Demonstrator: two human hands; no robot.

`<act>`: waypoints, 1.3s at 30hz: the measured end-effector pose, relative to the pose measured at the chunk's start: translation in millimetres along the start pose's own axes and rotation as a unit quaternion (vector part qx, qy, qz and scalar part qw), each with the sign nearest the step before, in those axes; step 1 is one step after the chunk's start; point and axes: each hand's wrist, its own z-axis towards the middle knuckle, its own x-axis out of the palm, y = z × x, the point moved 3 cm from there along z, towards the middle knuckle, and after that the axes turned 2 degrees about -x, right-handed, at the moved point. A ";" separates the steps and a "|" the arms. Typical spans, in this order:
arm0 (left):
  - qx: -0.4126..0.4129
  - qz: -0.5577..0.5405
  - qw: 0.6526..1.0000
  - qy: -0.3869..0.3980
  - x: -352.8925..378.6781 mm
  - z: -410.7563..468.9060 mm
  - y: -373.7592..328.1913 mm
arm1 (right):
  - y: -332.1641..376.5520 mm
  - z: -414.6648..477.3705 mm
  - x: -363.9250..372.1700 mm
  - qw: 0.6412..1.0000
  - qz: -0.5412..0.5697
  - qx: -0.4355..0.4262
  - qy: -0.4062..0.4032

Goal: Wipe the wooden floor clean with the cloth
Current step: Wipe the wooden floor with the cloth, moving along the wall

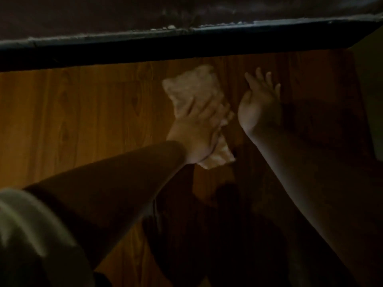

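Wooden floor (83, 112): left hand (199, 131) seemingly flat on cloth (192, 85).

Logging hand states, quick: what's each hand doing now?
Left hand: open, flat on the cloth.
Right hand: open, fingers spread, holding nothing.

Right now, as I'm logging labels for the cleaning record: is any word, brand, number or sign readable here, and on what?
None: the dim, blurred head view shows no readable text.
Cloth: pale fabric, no tag or print visible.
Wooden floor: grain pattern only.
Dark ledge above the floor: pale specks along its edge, no lettering.
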 end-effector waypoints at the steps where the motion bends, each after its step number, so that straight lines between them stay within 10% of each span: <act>1: 0.054 0.014 0.998 0.016 1.4 -5.9 -10.0 | -0.5 1.9 -1.3 1.000 0.012 0.007 0.001; 9: 0.216 0.060 0.970 0.092 17.2 -106.6 -53.4 | 3.5 -2.3 -13.7 0.996 0.015 -0.006 0.090; 19: -0.284 -0.056 0.956 -0.047 5.1 -23.4 14.6 | -78.3 -33.7 -56.8 0.991 0.078 0.070 -0.077; 30: 0.134 -0.024 0.990 0.046 9.1 -7.2 -123.9 | -132.7 -65.2 -100.0 0.973 0.098 0.156 -0.138; 39: -0.172 -0.142 0.973 0.066 1.0 -120.9 12.1 | 19.7 -93.1 -35.0 0.989 0.128 -0.064 0.025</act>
